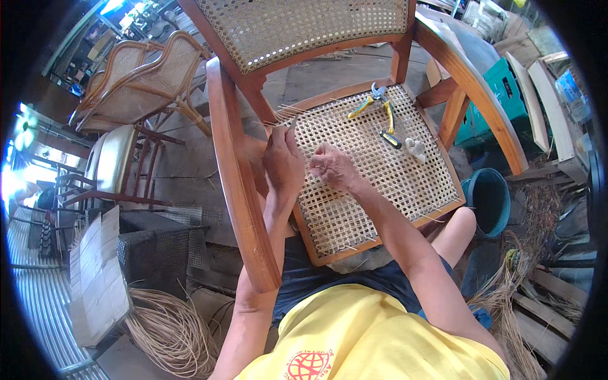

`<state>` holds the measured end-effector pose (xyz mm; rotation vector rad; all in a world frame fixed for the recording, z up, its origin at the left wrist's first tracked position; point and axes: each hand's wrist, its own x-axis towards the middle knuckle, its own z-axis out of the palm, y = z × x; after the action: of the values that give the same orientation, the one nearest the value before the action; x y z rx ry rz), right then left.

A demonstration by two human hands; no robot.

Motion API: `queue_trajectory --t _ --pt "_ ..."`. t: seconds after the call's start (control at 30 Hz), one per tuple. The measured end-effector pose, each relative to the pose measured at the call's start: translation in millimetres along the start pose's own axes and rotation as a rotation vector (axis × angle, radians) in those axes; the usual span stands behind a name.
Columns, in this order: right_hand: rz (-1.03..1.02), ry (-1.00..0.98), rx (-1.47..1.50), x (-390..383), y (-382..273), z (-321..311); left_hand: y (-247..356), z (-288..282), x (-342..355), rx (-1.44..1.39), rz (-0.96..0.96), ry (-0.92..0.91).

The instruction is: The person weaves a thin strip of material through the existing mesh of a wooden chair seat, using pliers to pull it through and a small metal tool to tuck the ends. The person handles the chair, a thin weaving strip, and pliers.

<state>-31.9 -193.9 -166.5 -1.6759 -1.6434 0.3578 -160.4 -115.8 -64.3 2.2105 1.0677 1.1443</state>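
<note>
The cane seat (335, 218), set within the wooden chair frame (323, 260), is likely light, springy and crack-prone if kinked; pinch it strand by strand near its left edge, where left hand (284, 157) and right hand (332, 167) have curled fingers, any hold indiscernible.

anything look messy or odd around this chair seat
Yes, a little: loose cane ends poke out at the back-left corner of the woven seat, untidy against its regular weave. A yellow-handled cutting tool lies spread open on it, and tangled strands are heaped at lower right.
</note>
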Motion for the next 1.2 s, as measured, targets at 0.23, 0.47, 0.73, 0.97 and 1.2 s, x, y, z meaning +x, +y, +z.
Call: queue_trajectory --t 0.23,0.47,0.73,0.97,1.2 --pt "0.113 -0.086 -0.008 20.0 -28.5 -0.8 -9.7 -3.1 8.0 -0.044 -0.005 -0.03" --pt "0.524 0.034 0.542 14.2 2.3 -24.8 0.6 3.7 28.8 0.547 0.21 -0.505" --pt "0.71 -0.24 0.163 29.1 4.5 -15.8 -38.3 17.4 23.8 0.796 0.061 -0.976" --pt "0.663 -0.232 0.021 29.6 20.3 -15.4 -39.3 21.4 18.8 0.774 0.015 -1.047" --pt "0.643 -0.149 0.082 24.0 36.2 -24.5 -30.8 34.1 19.8 0.744 -0.006 -1.025"
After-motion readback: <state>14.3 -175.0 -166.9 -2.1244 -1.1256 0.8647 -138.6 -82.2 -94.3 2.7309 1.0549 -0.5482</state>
